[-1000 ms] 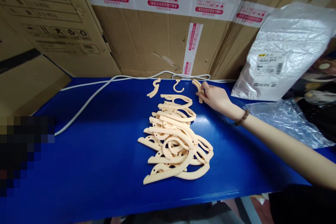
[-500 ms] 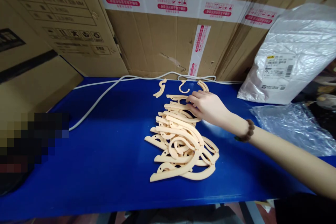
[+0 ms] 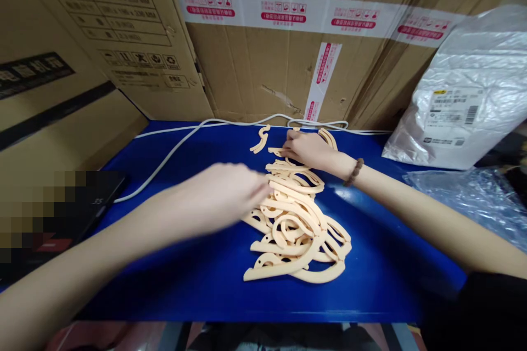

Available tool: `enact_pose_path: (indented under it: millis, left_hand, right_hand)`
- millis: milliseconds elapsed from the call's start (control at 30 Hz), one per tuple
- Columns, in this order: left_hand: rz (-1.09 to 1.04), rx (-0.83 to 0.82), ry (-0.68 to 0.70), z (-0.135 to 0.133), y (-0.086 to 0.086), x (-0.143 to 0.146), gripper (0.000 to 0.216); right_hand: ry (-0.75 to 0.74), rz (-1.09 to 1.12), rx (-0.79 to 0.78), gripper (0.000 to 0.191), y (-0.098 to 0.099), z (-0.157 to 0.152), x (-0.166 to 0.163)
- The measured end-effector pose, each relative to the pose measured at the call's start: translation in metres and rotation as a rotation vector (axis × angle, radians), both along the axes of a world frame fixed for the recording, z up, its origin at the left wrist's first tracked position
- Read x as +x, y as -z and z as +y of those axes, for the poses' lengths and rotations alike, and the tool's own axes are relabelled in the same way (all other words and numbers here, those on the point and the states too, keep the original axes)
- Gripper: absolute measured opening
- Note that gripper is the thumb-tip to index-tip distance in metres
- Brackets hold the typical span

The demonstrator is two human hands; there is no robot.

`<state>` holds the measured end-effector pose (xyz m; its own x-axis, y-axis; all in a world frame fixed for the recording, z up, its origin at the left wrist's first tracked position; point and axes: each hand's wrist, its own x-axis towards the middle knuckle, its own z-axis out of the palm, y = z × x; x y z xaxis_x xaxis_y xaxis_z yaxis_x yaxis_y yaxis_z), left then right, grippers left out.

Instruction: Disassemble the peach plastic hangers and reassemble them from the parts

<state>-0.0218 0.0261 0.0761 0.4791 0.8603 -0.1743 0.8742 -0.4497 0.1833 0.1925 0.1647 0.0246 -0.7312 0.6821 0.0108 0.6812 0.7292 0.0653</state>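
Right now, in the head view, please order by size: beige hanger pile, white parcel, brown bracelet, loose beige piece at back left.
1. White parcel
2. Beige hanger pile
3. Brown bracelet and loose beige piece: they look alike, so unranked.

Illumination is moderate and uneven. A pale glare is reflected from the blue tabletop (image 3: 343, 193), and soft highlights from the white plastic mailer (image 3: 457, 82). The left hand (image 3: 224, 193) is smeared by motion blur. A black device (image 3: 106, 197) is partly masked by pixelation; outer edges are stretched.
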Motion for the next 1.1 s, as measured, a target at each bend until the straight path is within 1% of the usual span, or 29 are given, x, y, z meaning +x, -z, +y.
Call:
enact_pose_path:
  millis: [67, 133, 200, 267, 367, 433, 500, 567, 633, 733, 867, 967, 1033, 1067, 1100]
  left_hand:
    - [0.001, 0.039, -0.123, 0.042, 0.006, 0.007, 0.042]
    - [-0.096, -0.058, -0.208, 0.076, 0.019, 0.014, 0.041]
    - [-0.116, -0.076, -0.262, 0.100, 0.032, 0.020, 0.045]
    - [-0.121, -0.056, -0.309, 0.112, 0.041, 0.024, 0.048]
    - [-0.113, -0.003, -0.348, 0.117, 0.044, 0.027, 0.050]
    - [-0.093, 0.047, -0.337, 0.117, 0.043, 0.029, 0.042]
    - [-0.067, 0.101, -0.280, 0.116, 0.043, 0.031, 0.034]
    - [-0.036, 0.145, -0.197, 0.116, 0.046, 0.033, 0.037]
    - [-0.004, 0.170, -0.117, 0.118, 0.049, 0.035, 0.032]
    - [0.021, 0.186, -0.025, 0.122, 0.051, 0.035, 0.021]
    - [-0.004, 0.175, 0.051, 0.127, 0.050, 0.034, 0.020]
    - [-0.052, 0.148, 0.043, 0.129, 0.051, 0.031, 0.019]
    - [-0.093, 0.129, 0.022, 0.130, 0.053, 0.028, 0.019]
    - [-0.115, 0.118, 0.012, 0.131, 0.054, 0.026, 0.019]
    - [-0.136, 0.106, 0.003, 0.131, 0.054, 0.024, 0.018]
  right_hand:
    - [0.021, 0.025, -0.025, 0.028, 0.001, 0.004, -0.004]
    - [0.038, 0.051, -0.065, 0.022, 0.002, 0.009, -0.006]
    - [0.038, 0.081, -0.105, 0.016, 0.003, 0.014, -0.007]
    - [0.038, 0.121, -0.120, 0.015, 0.001, 0.017, -0.005]
    - [0.058, 0.177, -0.084, 0.016, -0.004, 0.017, -0.002]
    - [0.061, 0.188, -0.054, 0.017, -0.007, 0.016, 0.001]
    - [0.049, 0.170, -0.034, 0.022, -0.008, 0.013, 0.003]
    - [0.033, 0.132, -0.024, 0.021, -0.007, 0.011, 0.004]
    - [0.024, 0.093, -0.014, 0.021, -0.003, 0.008, 0.003]
    - [0.031, 0.066, 0.010, 0.024, 0.003, 0.008, 0.000]
    - [0.038, 0.072, 0.040, 0.021, 0.005, 0.012, -0.002]
    - [0.038, 0.108, 0.062, 0.021, -0.008, 0.001, 0.003]
    - [0.010, 0.187, 0.051, 0.021, -0.025, -0.022, 0.009]
    - [-0.020, 0.326, -0.011, 0.019, -0.033, -0.037, 0.013]
    - [-0.079, 0.440, -0.112, 0.020, -0.041, -0.053, 0.017]
